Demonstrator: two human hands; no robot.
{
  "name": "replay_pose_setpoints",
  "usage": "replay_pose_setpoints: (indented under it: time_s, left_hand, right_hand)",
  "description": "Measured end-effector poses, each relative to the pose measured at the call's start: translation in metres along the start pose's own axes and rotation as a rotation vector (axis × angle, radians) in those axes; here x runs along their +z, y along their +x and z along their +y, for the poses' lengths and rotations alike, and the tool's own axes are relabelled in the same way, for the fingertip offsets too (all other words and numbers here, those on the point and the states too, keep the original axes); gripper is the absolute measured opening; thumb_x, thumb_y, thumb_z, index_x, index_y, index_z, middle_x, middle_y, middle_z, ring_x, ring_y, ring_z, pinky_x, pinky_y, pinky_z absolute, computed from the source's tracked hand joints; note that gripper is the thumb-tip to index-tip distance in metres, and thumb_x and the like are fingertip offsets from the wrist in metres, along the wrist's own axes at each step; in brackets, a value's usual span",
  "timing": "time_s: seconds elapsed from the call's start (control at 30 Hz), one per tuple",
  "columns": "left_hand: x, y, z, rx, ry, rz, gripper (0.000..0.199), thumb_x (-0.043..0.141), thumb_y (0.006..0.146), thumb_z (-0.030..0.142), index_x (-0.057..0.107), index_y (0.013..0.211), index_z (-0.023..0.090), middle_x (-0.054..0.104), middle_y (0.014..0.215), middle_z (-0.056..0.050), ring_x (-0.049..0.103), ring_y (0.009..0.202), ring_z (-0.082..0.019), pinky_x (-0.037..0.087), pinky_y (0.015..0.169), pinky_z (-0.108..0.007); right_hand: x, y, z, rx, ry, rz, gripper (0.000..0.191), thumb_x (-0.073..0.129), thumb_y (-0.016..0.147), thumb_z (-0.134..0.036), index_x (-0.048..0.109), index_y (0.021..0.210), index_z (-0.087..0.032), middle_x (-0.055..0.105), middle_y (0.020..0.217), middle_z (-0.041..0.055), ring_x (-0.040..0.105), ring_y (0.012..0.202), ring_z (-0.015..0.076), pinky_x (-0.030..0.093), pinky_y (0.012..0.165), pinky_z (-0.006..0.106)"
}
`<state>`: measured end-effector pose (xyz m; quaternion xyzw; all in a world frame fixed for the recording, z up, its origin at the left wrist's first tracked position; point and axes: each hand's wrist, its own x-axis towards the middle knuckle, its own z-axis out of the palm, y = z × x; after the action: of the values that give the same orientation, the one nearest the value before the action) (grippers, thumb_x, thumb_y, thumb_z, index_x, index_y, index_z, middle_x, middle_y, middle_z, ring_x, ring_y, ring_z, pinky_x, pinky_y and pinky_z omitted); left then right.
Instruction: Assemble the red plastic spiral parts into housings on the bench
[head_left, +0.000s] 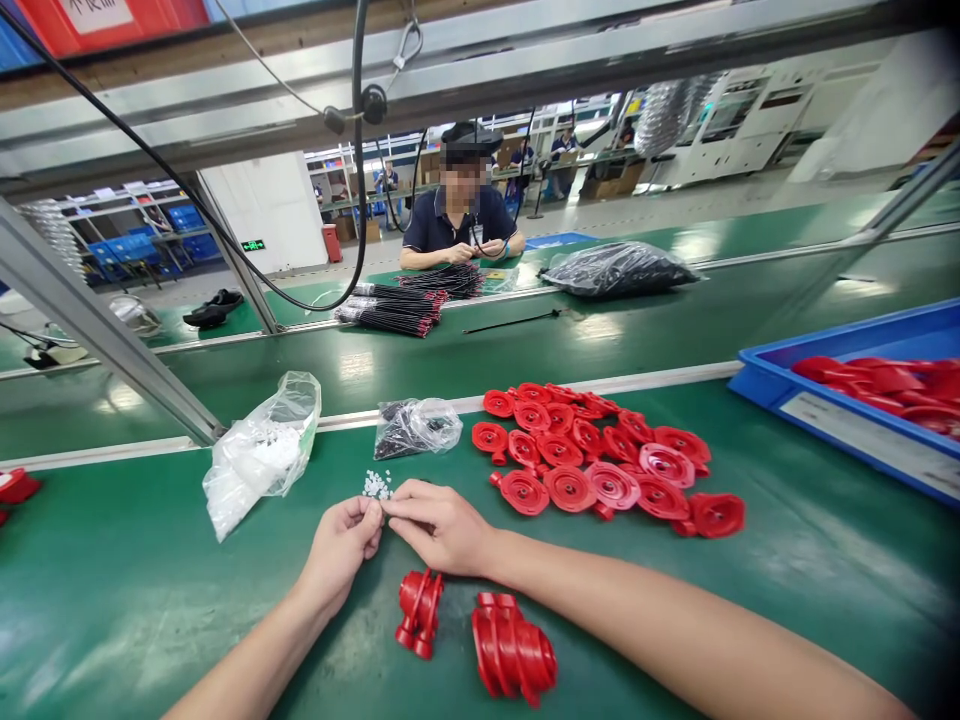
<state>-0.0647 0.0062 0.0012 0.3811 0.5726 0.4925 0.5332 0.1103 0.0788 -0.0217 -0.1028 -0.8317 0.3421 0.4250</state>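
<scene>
My left hand (346, 540) is closed, thumb against the curled fingers, at the near edge of a small pile of white pieces (377, 485). Beside it, my right hand (442, 525) has its fingers pressed together, their tips meeting those of my left hand. Whatever lies between the fingertips is too small to make out. Just below my hands, two stacks of red parts, a smaller one (420, 612) and a larger one (513, 648), lie on the green table (112, 590). Many round red parts (570, 488) are spread to the right of my right hand.
Behind my hands lie a clear bag of white pieces (262, 450) and a bag of dark pieces (416, 428). A blue tray (862, 430) of red parts stands right. Across a metal rail, a person (457, 215) sits behind black cable bundles (397, 308) and a black bag (622, 270).
</scene>
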Motion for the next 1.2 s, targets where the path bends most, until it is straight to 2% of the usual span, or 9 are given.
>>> replay_pose_setpoints:
  time_s: [0.13, 0.33, 0.57, 0.7, 0.77, 0.83, 0.97, 1.07, 1.2]
  left_hand:
    - [0.0, 0.0, 0.002, 0.0, -0.013, -0.011, 0.051, 0.083, 0.074, 0.062, 0.059, 0.072, 0.017, 0.047, 0.058, 0.006, 0.034, 0.052, -0.008, 0.025, 0.049, -0.021]
    - [-0.001, 0.0, 0.001, 0.01, 0.024, -0.025, 0.051, 0.081, 0.076, 0.062, 0.058, 0.072, 0.017, 0.046, 0.056, 0.006, 0.034, 0.051, -0.008, 0.025, 0.049, -0.021]
    - [-0.003, -0.002, 0.003, 0.044, 0.154, -0.093, 0.048, 0.07, 0.088, 0.062, 0.061, 0.074, 0.017, 0.052, 0.059, 0.004, 0.039, 0.052, -0.009, 0.032, 0.051, -0.021]
    - [-0.006, -0.017, 0.016, 0.167, 0.361, -0.405, 0.053, 0.091, 0.068, 0.051, 0.073, 0.107, 0.02, 0.071, 0.102, -0.008, 0.062, 0.086, -0.021, 0.054, 0.081, -0.033]
    - [-0.003, -0.027, 0.021, 0.306, 0.521, -0.606, 0.075, 0.099, 0.059, 0.042, 0.07, 0.126, 0.026, 0.067, 0.124, -0.011, 0.061, 0.111, -0.03, 0.05, 0.102, -0.041]
    - [0.001, -0.033, 0.021, 0.381, 0.604, -0.666, 0.072, 0.097, 0.065, 0.04, 0.069, 0.13, 0.028, 0.066, 0.128, -0.012, 0.06, 0.119, -0.032, 0.048, 0.108, -0.043]
    - [-0.003, -0.025, 0.012, 0.354, 0.573, -0.401, 0.062, 0.089, 0.077, 0.039, 0.065, 0.133, 0.027, 0.068, 0.129, -0.011, 0.065, 0.116, -0.031, 0.051, 0.104, -0.042]
    - [-0.015, -0.009, 0.008, 0.338, 0.435, -0.138, 0.068, 0.09, 0.075, 0.037, 0.06, 0.134, 0.026, 0.068, 0.129, -0.01, 0.066, 0.116, -0.03, 0.052, 0.104, -0.043]
    - [-0.024, 0.0, 0.007, 0.373, 0.363, -0.066, 0.066, 0.094, 0.07, 0.034, 0.059, 0.126, 0.025, 0.07, 0.123, -0.008, 0.069, 0.11, -0.027, 0.056, 0.099, -0.04]
  right_hand:
    - [-0.001, 0.003, -0.001, 0.114, 0.133, 0.05, 0.026, 0.06, 0.101, -0.027, 0.077, 0.118, -0.02, 0.072, 0.097, 0.007, 0.062, 0.071, 0.0147, 0.05, 0.06, 0.025]
    - [-0.003, 0.003, 0.0, 0.081, 0.149, 0.019, 0.026, 0.057, 0.103, -0.028, 0.078, 0.116, -0.021, 0.072, 0.096, 0.0073, 0.065, 0.082, 0.0172, 0.053, 0.07, 0.029]
    - [-0.004, 0.004, 0.001, 0.209, 0.188, 0.135, 0.02, 0.07, 0.095, -0.035, 0.08, 0.092, -0.019, 0.071, 0.081, 0.0043, 0.059, 0.063, 0.0129, 0.046, 0.057, 0.025]
    - [-0.009, 0.004, 0.009, 0.361, 0.209, 0.283, 0.02, 0.074, 0.089, -0.036, 0.078, 0.086, -0.017, 0.069, 0.077, 0.0031, 0.053, 0.059, 0.0115, 0.044, 0.054, 0.023]
    - [-0.012, 0.004, 0.016, 0.429, 0.251, 0.361, 0.022, 0.076, 0.087, -0.039, 0.078, 0.085, -0.017, 0.069, 0.074, 0.003, 0.052, 0.057, 0.0119, 0.044, 0.052, 0.023]
    - [-0.014, 0.004, 0.021, 0.465, 0.286, 0.41, 0.025, 0.076, 0.086, -0.041, 0.078, 0.087, -0.016, 0.07, 0.073, 0.0034, 0.054, 0.057, 0.0126, 0.045, 0.052, 0.024]
    - [-0.015, 0.003, 0.017, 0.43, 0.246, 0.439, 0.023, 0.075, 0.089, -0.039, 0.076, 0.086, -0.016, 0.068, 0.074, 0.0031, 0.053, 0.058, 0.0124, 0.044, 0.053, 0.024]
    - [-0.014, 0.002, 0.003, 0.257, 0.133, 0.373, 0.018, 0.072, 0.093, -0.033, 0.076, 0.085, -0.018, 0.067, 0.076, 0.0033, 0.054, 0.06, 0.0125, 0.044, 0.055, 0.025]
    - [-0.009, 0.0, -0.009, 0.091, 0.105, 0.244, 0.013, 0.069, 0.096, -0.027, 0.077, 0.09, -0.018, 0.068, 0.079, 0.004, 0.055, 0.059, 0.0122, 0.045, 0.054, 0.025]
